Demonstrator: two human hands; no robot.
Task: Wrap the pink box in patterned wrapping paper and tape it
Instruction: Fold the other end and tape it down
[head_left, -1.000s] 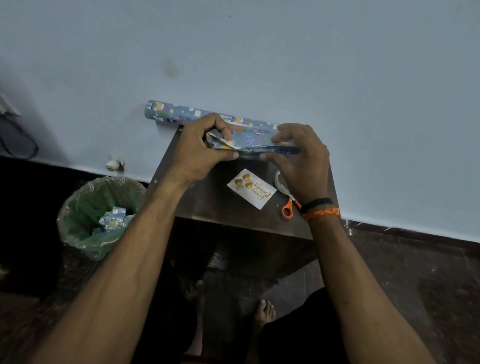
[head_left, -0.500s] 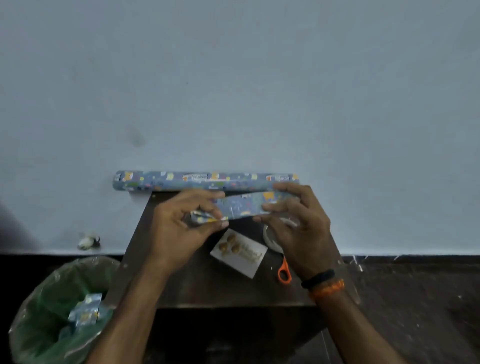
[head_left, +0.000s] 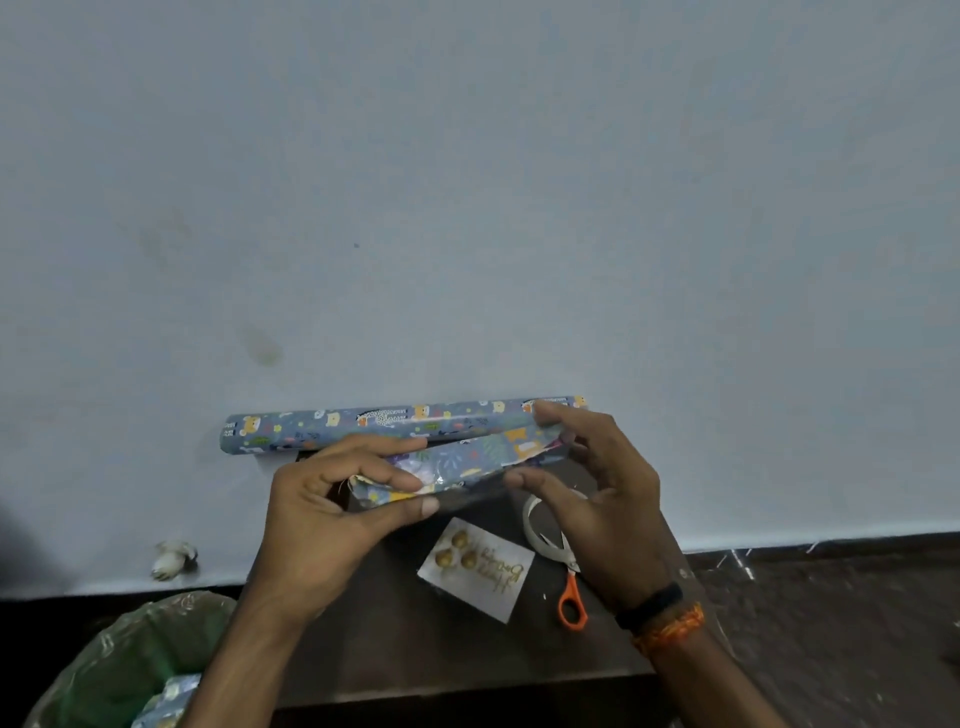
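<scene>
A flat box wrapped in blue patterned paper (head_left: 467, 460) is held above a small dark table (head_left: 395, 639). My left hand (head_left: 332, 514) grips its left end, thumb below and fingers on top. My right hand (head_left: 592, 488) holds the right end, where a sliver of pink shows under loose paper. The roll of matching wrapping paper (head_left: 363, 421) lies along the wall behind the box. A roll of clear tape (head_left: 535, 519) sits on the table, partly hidden by my right hand.
Orange-handled scissors (head_left: 570, 597) lie on the table's right side beside a white greeting card (head_left: 478, 569) with gold decorations. A green-lined bin (head_left: 119, 670) with paper scraps stands at the lower left. A small white object (head_left: 174, 558) lies by the wall base.
The camera has tilted up, so the table sits lower in view. The box has turned a little in my hands; its right end is now raised higher than the left.
</scene>
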